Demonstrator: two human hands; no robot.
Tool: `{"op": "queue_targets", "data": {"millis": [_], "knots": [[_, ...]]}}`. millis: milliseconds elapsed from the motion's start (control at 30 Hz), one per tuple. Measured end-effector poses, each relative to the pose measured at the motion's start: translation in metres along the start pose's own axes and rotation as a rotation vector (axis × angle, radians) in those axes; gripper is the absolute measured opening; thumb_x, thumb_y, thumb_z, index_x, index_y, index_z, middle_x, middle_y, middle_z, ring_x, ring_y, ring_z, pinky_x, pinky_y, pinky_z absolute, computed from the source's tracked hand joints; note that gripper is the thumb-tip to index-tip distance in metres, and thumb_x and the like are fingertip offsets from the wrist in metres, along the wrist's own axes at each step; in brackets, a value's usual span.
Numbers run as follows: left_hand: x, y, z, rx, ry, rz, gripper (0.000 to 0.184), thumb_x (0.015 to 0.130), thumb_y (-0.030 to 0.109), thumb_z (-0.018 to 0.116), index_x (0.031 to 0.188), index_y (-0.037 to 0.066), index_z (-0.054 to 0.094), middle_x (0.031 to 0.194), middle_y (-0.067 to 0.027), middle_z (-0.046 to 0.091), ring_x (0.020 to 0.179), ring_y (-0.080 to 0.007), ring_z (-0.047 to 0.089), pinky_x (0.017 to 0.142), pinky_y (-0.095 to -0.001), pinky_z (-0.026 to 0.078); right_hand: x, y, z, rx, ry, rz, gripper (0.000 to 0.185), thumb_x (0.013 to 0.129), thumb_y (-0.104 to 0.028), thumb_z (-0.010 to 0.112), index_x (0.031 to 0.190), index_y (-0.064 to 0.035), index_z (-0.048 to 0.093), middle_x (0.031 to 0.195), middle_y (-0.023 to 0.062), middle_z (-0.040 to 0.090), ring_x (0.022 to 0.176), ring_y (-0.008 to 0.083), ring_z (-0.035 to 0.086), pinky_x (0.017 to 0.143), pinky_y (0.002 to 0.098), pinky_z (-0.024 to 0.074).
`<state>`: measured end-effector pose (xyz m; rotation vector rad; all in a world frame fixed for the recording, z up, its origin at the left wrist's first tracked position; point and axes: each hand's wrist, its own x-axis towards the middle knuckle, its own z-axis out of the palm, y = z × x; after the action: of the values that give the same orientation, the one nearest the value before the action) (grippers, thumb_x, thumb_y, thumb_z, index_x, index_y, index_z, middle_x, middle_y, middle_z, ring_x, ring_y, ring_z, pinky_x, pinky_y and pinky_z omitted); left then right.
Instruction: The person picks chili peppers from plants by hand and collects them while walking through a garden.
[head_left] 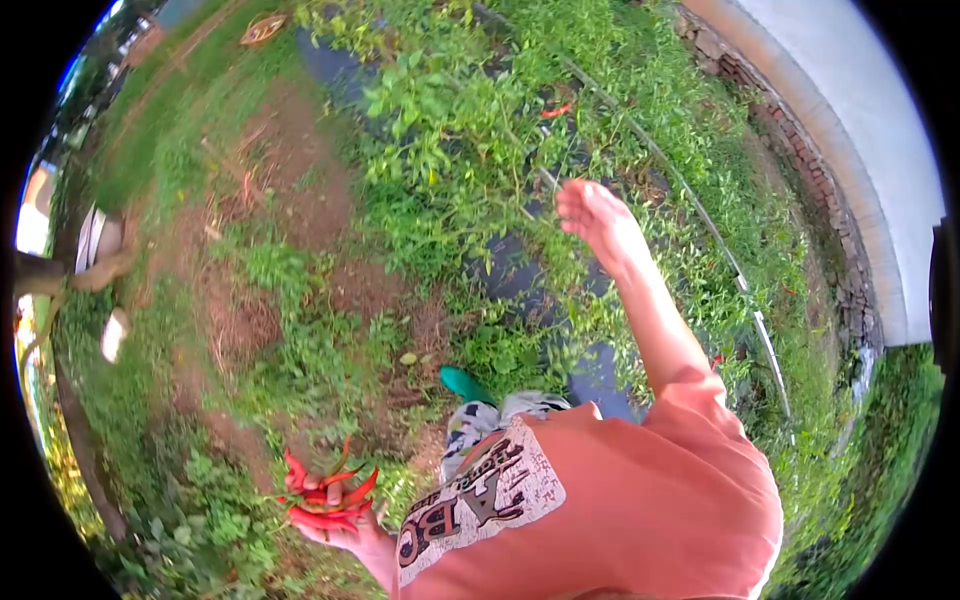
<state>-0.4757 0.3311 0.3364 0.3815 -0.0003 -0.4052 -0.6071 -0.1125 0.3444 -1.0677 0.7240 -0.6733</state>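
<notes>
Several red chili peppers (335, 515) are bunched in my left hand (340, 530), low in the view, with its fingers wrapped round them. My right hand (598, 222) is raised over the green pepper plants (430, 130); its fingers are curled, and whether anything small lies between them cannot be made out. A red pepper (556, 111) shows among the leaves a little above and left of that hand. Another small red pepper (716, 362) is beside my right sleeve.
A long pale pipe (690, 190) runs through the plants over black ground sheeting (605, 375). A low brick edge (800, 150) and a pale wall (850, 90) stand at the right. A basket (263, 30) lies on grass at the upper left. Bare soil and weeds are at the left.
</notes>
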Motion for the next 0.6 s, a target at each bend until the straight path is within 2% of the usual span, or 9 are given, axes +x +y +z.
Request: {"op": "queue_targets", "data": {"millis": [167,200,233,300,367,400,433,533,600], "knots": [[0.098,0.016,0.025,0.042,-0.071,-0.071,0.051,0.085,0.03,0.056,0.123,0.007,0.031,0.102,-0.0105,0.05,0.069,-0.0175,0.047,0.064,-0.0275,0.044,0.16,0.015,-0.049,0.373,0.425,0.05,0.024,0.092,-0.02,0.042,0.105,-0.004,0.054,0.091,0.0065,0.059,0.077,0.0163,0.056,0.069,0.0309,0.0484],[0.116,0.019,0.019,0.001,-0.083,-0.067,0.067,0.086,0.027,0.054,0.136,0.005,0.015,0.104,-0.0103,0.047,0.071,-0.0189,0.046,0.067,-0.0288,0.042,0.183,0.018,-0.058,0.378,0.447,0.04,0.024,0.092,-0.02,0.042,0.105,-0.004,0.054,0.091,0.0065,0.059,0.077,0.0163,0.056,0.069,0.0309,0.0484],[0.134,0.016,0.022,0.0,-0.088,-0.089,0.067,0.086,0.027,0.054,0.136,0.005,0.015,0.104,-0.0103,0.047,0.071,-0.0189,0.046,0.067,-0.0288,0.042,0.204,0.02,-0.066,0.363,0.508,0.043,0.022,0.092,-0.019,0.042,0.103,-0.0053,0.055,0.089,0.0055,0.059,0.074,0.0155,0.056,0.066,0.0307,0.0486],[0.171,0.008,0.027,-0.013,-0.099,-0.089,0.065,0.086,0.028,0.056,0.134,0.005,0.019,0.104,-0.0106,0.048,0.07,-0.0185,0.045,0.068,-0.0284,0.043,0.25,0.028,-0.083,0.344,0.581,0.042,0.021,0.091,-0.019,0.042,0.101,-0.0065,0.056,0.086,0.0046,0.059,0.071,0.0147,0.056,0.063,0.0306,0.0489],[0.208,-0.003,0.033,0.015,-0.092,-0.097,0.06,0.085,0.028,0.056,0.131,0.005,0.025,0.105,-0.0116,0.049,0.069,-0.0179,0.045,0.068,-0.0282,0.043,0.293,0.04,-0.101,0.329,0.676,0.059,0.021,0.091,-0.019,0.043,0.104,-0.0073,0.055,0.088,0.0044,0.059,0.074,0.0152,0.055,0.067,0.0306,0.0477],[0.228,-0.009,0.037,0.044,-0.042,-0.085,0.049,0.086,0.034,0.053,0.123,0.008,0.034,0.104,-0.0084,0.051,0.067,-0.0163,0.047,0.066,-0.0321,0.044,0.312,0.044,-0.105,0.329,0.714,0.051,0.018,0.09,-0.015,0.045,0.103,-0.0075,0.055,0.082,0.0038,0.059,0.067,0.0145,0.055,0.06,0.0303,0.0471],[0.24,-0.012,0.037,0.075,0.002,-0.069,0.04,0.087,0.039,0.05,0.114,0.011,0.043,0.103,-0.0052,0.052,0.064,-0.0146,0.048,0.065,-0.036,0.045,0.321,0.051,-0.111,0.335,0.723,0.049,0.018,0.09,-0.015,0.045,0.103,-0.0075,0.055,0.082,0.0038,0.059,0.067,0.0145,0.055,0.06,0.0303,0.0471],[0.316,-0.035,0.054,-0.005,-0.012,-0.145,0.038,0.089,0.038,0.047,0.114,0.01,0.04,0.1,-0.0063,0.051,0.062,-0.0156,0.047,0.059,-0.037,0.044,0.375,0.065,-0.125,0.008,0.974,0.094,0.014,0.084,-0.009,0.048,0.093,-0.0061,0.058,0.064,0.0037,0.056,0.046,0.0132,0.048,0.04,0.0291,0.0375],[0.367,-0.046,0.066,0.059,-0.02,-0.21,0.039,0.089,0.037,0.046,0.116,0.01,0.038,0.101,-0.0069,0.05,0.064,-0.016,0.046,0.06,-0.0389,0.044,0.388,0.077,-0.137,-0.147,0.969,0.101,0.01,0.08,-0.006,0.052,0.087,-0.0045,0.059,0.061,0.0046,0.056,0.046,0.0131,0.048,0.039,0.0281,0.0365]]}}
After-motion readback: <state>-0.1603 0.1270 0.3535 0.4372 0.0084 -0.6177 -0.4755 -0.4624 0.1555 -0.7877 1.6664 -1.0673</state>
